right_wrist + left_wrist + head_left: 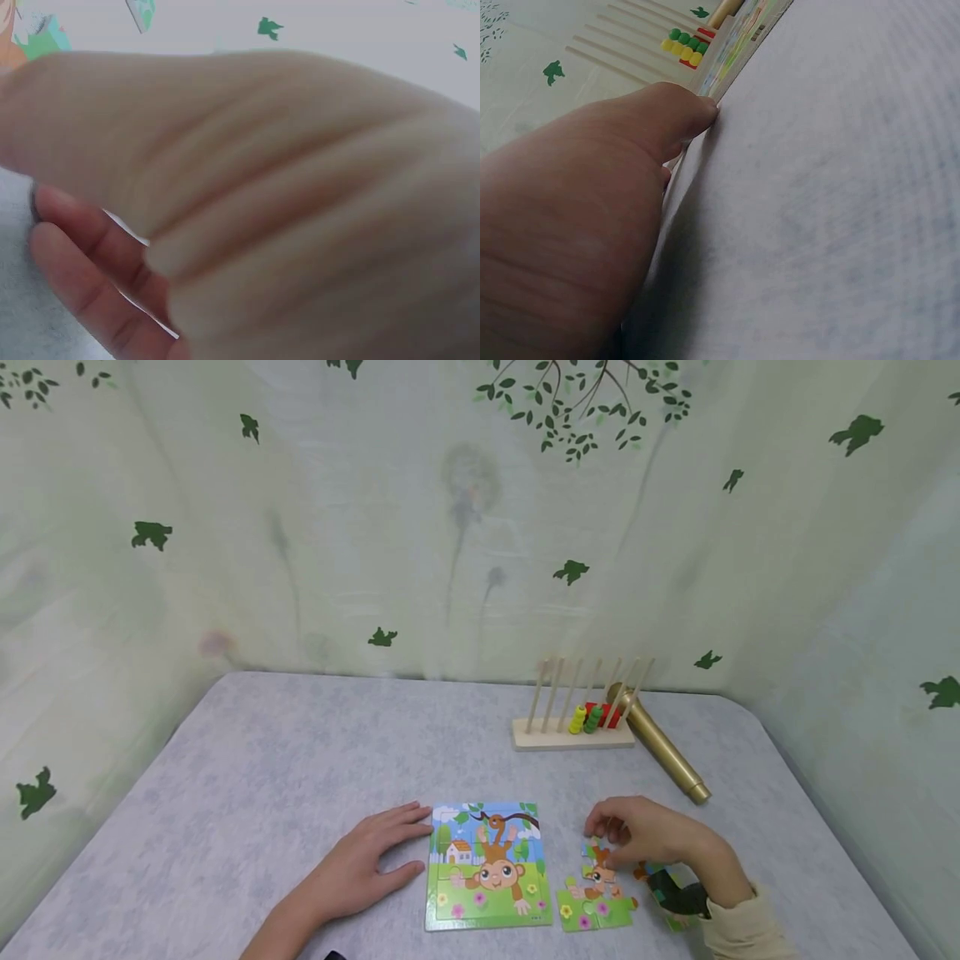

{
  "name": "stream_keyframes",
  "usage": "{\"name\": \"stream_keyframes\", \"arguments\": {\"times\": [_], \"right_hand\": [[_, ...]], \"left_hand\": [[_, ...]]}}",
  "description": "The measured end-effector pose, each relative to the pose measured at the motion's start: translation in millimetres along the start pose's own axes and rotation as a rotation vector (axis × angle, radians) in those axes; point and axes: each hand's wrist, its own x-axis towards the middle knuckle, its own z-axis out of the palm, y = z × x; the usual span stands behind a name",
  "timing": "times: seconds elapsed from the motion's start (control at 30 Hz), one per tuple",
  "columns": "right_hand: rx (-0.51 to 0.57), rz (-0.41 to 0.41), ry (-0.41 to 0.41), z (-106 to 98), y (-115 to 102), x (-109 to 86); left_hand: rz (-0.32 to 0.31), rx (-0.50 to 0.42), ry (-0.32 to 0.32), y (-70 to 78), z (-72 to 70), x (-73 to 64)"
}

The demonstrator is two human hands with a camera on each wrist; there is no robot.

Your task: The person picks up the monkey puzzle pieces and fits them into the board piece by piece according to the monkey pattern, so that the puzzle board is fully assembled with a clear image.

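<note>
Two hands, left (372,862) relaxed at puzzle (489,865) edge, right (654,832) over separate pieces (597,910), grip unclear

A square puzzle board (487,906) lies flat on the desk (300,743), its picture a brown monkey dangling head down from a branch, with a small orange-roofed house, blue sky and flowered green grass. Just beside its right edge, several puzzle pieces (597,913) lie joined into an uneven, part-built scene with similar colours and a monkey's face. Other pieces (677,924) lie farther right, partly covered.
</note>
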Motion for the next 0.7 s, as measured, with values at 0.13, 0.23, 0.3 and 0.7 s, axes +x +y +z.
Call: {"name": "stream_keyframes", "arguments": {"times": [0.13, 0.23, 0.3, 0.7], "right_hand": [[-0.030, -0.021, 0.006, 1.9, -0.4, 1.7], [-0.055, -0.036, 0.023, 2.4, -1.6, 2.9], [-0.072, -0.035, 0.040, 2.4, -2.4, 3.8], [-0.095, -0.054, 0.064, 6.8, -3.5, 6.9]], "left_hand": [[0.000, 0.006, 0.005, 0.1, 0.8, -0.2], [0.011, 0.016, 0.019, -0.2, 0.6, 1.1], [0.020, 0.022, 0.028, -0.1, 0.0, 2.3], [0.015, 0.013, 0.020, -2.0, 1.9, -0.5]]}}
